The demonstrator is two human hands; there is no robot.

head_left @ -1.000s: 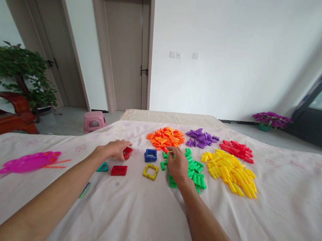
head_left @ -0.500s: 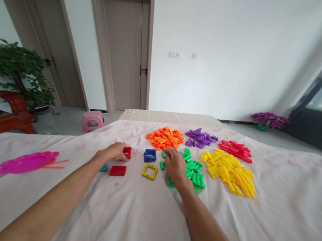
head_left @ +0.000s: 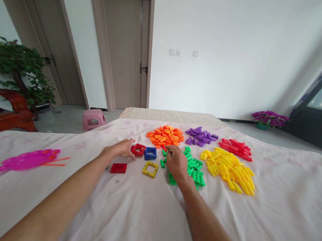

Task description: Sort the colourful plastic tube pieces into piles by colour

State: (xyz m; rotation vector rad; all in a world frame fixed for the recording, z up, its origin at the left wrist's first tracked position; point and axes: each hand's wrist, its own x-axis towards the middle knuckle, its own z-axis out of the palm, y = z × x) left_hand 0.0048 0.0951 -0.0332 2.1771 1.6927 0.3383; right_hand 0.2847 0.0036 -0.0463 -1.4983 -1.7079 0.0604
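Note:
My left hand is closed on the left side of a red square frame, a hollow magnetic-tile-like piece. That frame lies against or very near a blue square frame. Below them on the cloth rest a yellow square frame and a second red frame. A sliver of a teal piece shows beside my left wrist. Curled at the left edge of a green pile of plastic pieces, my right hand has its fingertips drawn together; what they hold, if anything, is hidden.
Behind are orange pieces and purple pieces. Red pieces and yellow pieces lie to the right. A magenta plastic tray-like item with orange sticks is at left on the pale tablecloth.
My left hand has slid the red frame rightward to the blue frame. The right hand stays nearly in place over the green pile's edge. The view has tipped slightly downward.

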